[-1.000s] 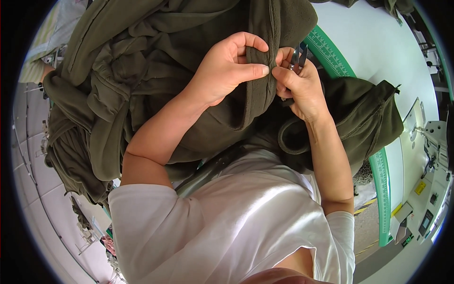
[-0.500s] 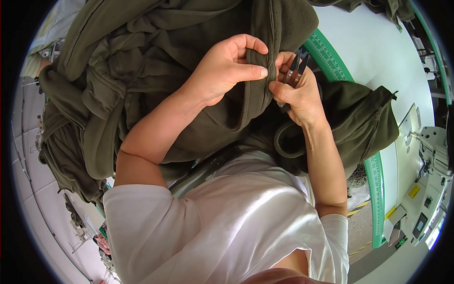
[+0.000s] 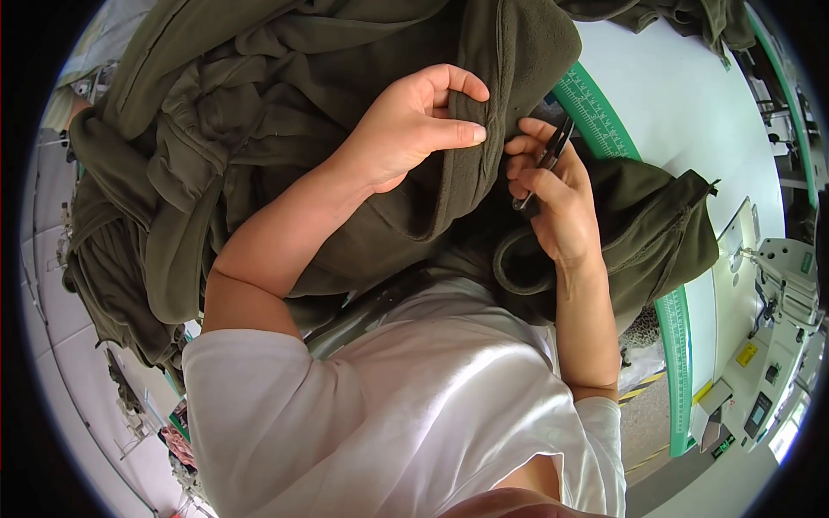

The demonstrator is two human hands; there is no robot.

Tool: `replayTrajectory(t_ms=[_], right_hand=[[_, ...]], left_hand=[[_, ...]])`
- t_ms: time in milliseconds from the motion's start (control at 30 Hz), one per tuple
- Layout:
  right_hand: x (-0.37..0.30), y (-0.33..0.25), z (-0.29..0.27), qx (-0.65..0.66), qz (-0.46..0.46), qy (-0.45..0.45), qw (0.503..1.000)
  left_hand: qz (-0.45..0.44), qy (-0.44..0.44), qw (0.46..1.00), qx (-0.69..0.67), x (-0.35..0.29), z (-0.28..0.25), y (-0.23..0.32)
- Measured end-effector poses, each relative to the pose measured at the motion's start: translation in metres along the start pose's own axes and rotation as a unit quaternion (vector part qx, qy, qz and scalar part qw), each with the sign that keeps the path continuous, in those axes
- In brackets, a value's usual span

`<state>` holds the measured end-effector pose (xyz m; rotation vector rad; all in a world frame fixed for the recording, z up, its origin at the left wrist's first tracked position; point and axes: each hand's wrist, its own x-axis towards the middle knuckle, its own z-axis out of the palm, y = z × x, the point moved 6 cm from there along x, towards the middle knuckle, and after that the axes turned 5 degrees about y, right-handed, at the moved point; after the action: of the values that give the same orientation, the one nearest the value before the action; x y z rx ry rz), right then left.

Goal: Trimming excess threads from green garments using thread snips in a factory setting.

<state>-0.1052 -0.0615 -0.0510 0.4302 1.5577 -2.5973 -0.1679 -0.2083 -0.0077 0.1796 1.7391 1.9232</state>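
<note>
A large olive-green fleece garment [image 3: 345, 95] lies bunched before me and drapes toward my lap. My left hand [image 3: 423, 121] pinches a seamed, folded edge of it between thumb and fingers. Just right of that edge, apart from it, my right hand [image 3: 553, 186] holds small dark thread snips [image 3: 555, 147] in its curled fingers, the blades pointing up and away from me. The palm hides part of their handles. Beneath the right wrist hangs more olive fabric [image 3: 656, 224] with a rolled opening.
A white table [image 3: 673, 95] with a green ruler-marked edge [image 3: 600, 112] curves along the right. A sewing machine [image 3: 777, 302] stands at the far right. More olive cloth [image 3: 691, 22] lies at the table's back. A person's arm [image 3: 78, 108] shows at upper left.
My right hand has drawn away from the seam, down and to the right, with the snips turned in it. The left hand keeps its pinch on the edge.
</note>
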Motion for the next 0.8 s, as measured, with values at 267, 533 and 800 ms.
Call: replayTrajectory(t_ms=[267, 533, 800], right_hand=[[-0.023, 0.000, -0.010, 0.012, -0.003, 0.011, 1.000], [-0.052, 0.002, 0.035, 0.163, 0.113, -0.159, 0.967], [-0.042, 0.007, 0.045, 0.248, 0.185, -0.123, 0.943]], left_hand=[[0.004, 0.010, 1.000, -0.007, 0.001, -0.002, -0.001], [0.004, 0.000, 1.000, -0.023, 0.002, -0.002, -0.004], [0.002, -0.002, 1.000, -0.026, 0.002, -0.002, -0.004]])
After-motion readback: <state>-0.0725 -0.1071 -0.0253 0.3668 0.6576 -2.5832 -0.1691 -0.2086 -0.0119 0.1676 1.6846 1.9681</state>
